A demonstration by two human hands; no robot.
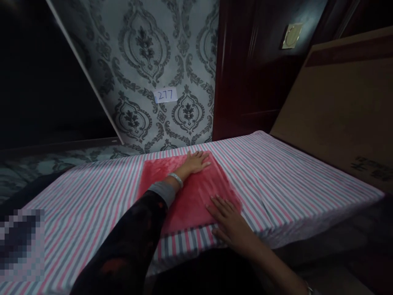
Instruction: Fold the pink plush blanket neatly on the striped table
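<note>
A red plush cloth [190,200] lies flat on a table covered with a striped tablecloth [270,176]. Near the cloth's far right corner, my left hand [196,162] rests on it with the fingers spread; a bracelet circles that wrist. My right hand [229,223] lies at the near right corner, its fingertips on the red pile and its thumb over the striped tablecloth. Both hands are flat and grip nothing. Part of the red cloth is hidden under my left forearm.
A dark screen [46,82] stands at the left, and a large cardboard box [346,106] is at the right. Behind the table are a patterned wall [144,45] with a paper label [166,95] reading 277, and a dark red wooden panel [245,73] with a switch [292,36].
</note>
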